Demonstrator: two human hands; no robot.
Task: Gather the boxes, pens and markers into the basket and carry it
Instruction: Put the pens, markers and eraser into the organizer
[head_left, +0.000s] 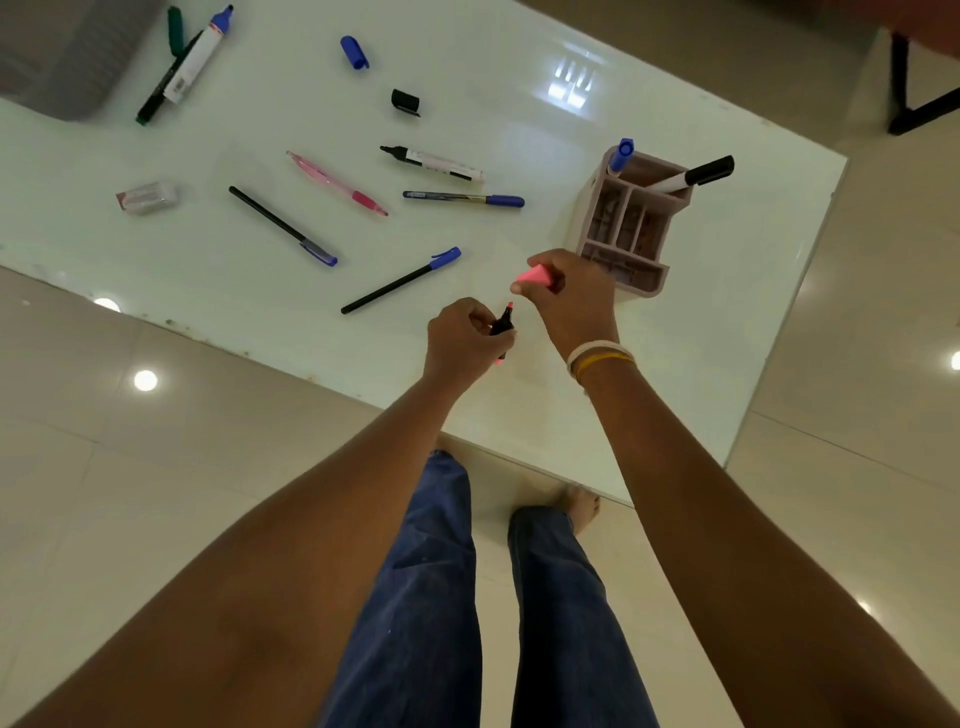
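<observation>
Highlighter (503, 326) gripped in left hand (465, 338); right hand (569, 296) pinches its pink cap (535, 275).

The person is wearing dark blue jeans (447, 597), the near left leg's hem looking frayed. Both forearms are showing bare, no sleeves reaching them. The right wrist is carrying stacked bangles (600, 356), pale ones with a yellow-orange one beside them. One foot (582, 506) is showing bare.

Four pens lie on the table: pink (336, 183), blue-capped (463, 199), and two black ones (283, 226) (400, 280). Six markers including one held, two loose caps (354, 52) (405, 102). One organizer (631, 218).
</observation>
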